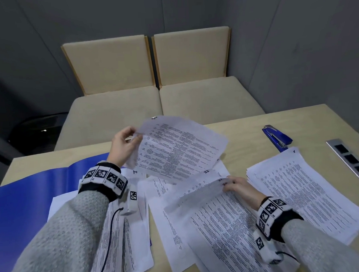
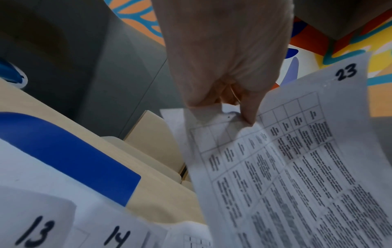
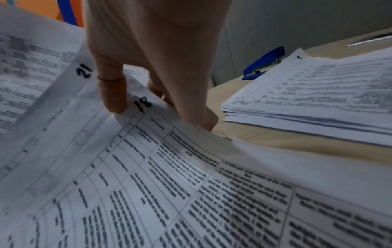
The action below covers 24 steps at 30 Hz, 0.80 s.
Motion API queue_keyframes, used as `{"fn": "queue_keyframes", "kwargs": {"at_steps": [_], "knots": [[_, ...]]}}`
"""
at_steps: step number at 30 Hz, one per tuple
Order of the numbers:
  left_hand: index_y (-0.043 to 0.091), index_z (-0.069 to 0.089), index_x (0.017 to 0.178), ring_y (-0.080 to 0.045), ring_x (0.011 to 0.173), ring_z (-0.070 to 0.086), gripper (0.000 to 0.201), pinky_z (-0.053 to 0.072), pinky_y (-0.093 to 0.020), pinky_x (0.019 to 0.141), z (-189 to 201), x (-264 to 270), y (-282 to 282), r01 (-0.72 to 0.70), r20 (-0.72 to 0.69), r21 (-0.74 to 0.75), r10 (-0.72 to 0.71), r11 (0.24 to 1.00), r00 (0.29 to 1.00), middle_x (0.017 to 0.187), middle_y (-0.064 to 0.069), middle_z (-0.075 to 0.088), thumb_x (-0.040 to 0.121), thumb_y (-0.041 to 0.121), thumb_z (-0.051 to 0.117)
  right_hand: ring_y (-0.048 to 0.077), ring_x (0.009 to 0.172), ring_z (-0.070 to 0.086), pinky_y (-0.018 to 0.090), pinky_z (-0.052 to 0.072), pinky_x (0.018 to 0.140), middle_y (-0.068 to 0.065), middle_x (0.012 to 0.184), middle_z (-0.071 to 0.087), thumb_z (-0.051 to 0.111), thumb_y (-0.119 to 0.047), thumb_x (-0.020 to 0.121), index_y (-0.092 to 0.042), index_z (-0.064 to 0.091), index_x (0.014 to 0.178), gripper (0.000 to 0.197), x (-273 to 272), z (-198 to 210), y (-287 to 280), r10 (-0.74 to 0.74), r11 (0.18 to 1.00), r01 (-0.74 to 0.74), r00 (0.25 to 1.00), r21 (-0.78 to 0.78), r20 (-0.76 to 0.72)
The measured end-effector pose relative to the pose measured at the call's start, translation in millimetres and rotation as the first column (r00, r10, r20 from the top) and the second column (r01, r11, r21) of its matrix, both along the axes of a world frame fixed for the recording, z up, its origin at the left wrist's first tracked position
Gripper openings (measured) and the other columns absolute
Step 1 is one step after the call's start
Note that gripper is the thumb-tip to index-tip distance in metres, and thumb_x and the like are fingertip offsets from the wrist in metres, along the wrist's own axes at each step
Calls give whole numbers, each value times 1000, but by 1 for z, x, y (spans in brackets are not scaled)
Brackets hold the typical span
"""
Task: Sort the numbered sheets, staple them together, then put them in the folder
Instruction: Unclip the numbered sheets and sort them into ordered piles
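Note:
My left hand (image 1: 125,141) pinches the corner of the sheet numbered 23 (image 1: 179,146) and holds it up over the table; the wrist view shows the same sheet (image 2: 297,159) between thumb and finger. My right hand (image 1: 237,184) pinches the top corner of the sheet numbered 18 (image 3: 159,167), with sheet 21 (image 3: 53,83) beside it. A neat pile topped by sheet 1 (image 1: 302,191) lies at the right. Sheets 13 (image 2: 36,231) and 14 (image 2: 118,238) lie under my left arm. The open blue folder (image 1: 37,185) is on the left, the blue stapler (image 1: 277,138) at the back right.
A metal socket strip (image 1: 352,164) is set into the wooden table (image 1: 247,132) at the far right. Two beige seats (image 1: 152,108) stand beyond the table's far edge. Loose printed sheets, one numbered 22 (image 1: 206,172), cover the middle.

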<state>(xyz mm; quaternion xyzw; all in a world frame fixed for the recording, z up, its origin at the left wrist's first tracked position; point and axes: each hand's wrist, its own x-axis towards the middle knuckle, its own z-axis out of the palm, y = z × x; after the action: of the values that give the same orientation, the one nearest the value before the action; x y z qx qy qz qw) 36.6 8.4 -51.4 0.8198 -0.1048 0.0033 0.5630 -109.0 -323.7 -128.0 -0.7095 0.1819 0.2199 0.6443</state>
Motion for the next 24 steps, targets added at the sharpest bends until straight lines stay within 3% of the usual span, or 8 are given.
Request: {"fn": "queue_keyframes", "kwargs": {"at_steps": [2, 5, 9, 11, 16, 21, 23, 24], "knots": [[25, 58, 90, 10, 78, 59, 17, 46, -7, 69, -3, -3, -3, 13, -36, 9, -12, 1000, 999, 94, 10, 62, 91, 8, 56, 15, 80, 65, 22, 51, 71, 1, 83, 70, 56, 0, 80, -7, 68, 81, 14, -1, 4, 3, 7, 1000, -7, 1000, -8, 17], [22, 60, 88, -3, 77, 58, 12, 44, -15, 68, -9, -2, 0, 9, -101, 43, -4, 999, 995, 91, 5, 62, 90, 11, 58, 12, 62, 57, 18, 47, 55, -3, 62, 61, 48, 10, 82, -10, 61, 67, 28, -2, 13, 4, -30, 997, 29, 999, 67, 22], [15, 63, 84, -5, 63, 54, 8, 43, -19, 65, -17, -6, -2, 168, -220, 187, -126, 968, 967, 80, 2, 63, 90, 11, 59, 15, 74, 66, 20, 53, 65, 8, 80, 70, 50, 12, 83, 2, 67, 90, 21, 2, 17, 3, -80, 991, 70, 993, 111, 85], [20, 64, 81, -5, 61, 53, 12, 42, -19, 63, -28, -17, -15, 279, -283, 263, -202, 924, 938, 78, 4, 62, 91, 14, 59, 24, 87, 69, 31, 57, 77, 13, 95, 73, 57, 5, 84, 0, 67, 102, 21, 3, 15, 6, -94, 995, 88, 988, 53, 124], [15, 65, 86, -8, 69, 55, 13, 47, -28, 71, -73, -49, -51, 451, -381, 274, -335, 849, 862, 85, 1, 65, 91, 22, 56, 27, 87, 70, 40, 56, 81, 14, 93, 72, 64, -5, 84, -4, 66, 94, 10, -2, 6, 17, -169, 977, 188, 970, -98, 172], [16, 65, 85, -3, 71, 55, 12, 42, -24, 73, -91, -63, -70, 417, -377, 273, -303, 867, 875, 85, 3, 66, 92, 22, 58, 20, 74, 64, 36, 52, 72, 6, 77, 68, 67, -9, 82, -7, 64, 82, 4, -3, -8, 17, -87, 966, 121, 984, -227, 152], [13, 66, 99, -13, 83, 58, 17, 46, -29, 78, -95, -57, -74, 233, -255, 425, -131, 875, 958, 101, -4, 67, 93, 25, 55, 16, 69, 60, 31, 48, 68, 0, 73, 65, 66, -9, 83, -12, 61, 78, 8, -3, -11, 15, -57, 956, 95, 988, -279, 141], [12, 61, 111, -19, 94, 56, 23, 46, -32, 83, -97, -53, -74, 137, -159, 556, -56, 820, 986, 111, -7, 62, 94, 25, 52, 16, 68, 59, 30, 47, 67, -1, 72, 64, 65, -8, 83, -12, 61, 77, 9, -3, -13, 14, -52, 951, 90, 990, -295, 134]]}}
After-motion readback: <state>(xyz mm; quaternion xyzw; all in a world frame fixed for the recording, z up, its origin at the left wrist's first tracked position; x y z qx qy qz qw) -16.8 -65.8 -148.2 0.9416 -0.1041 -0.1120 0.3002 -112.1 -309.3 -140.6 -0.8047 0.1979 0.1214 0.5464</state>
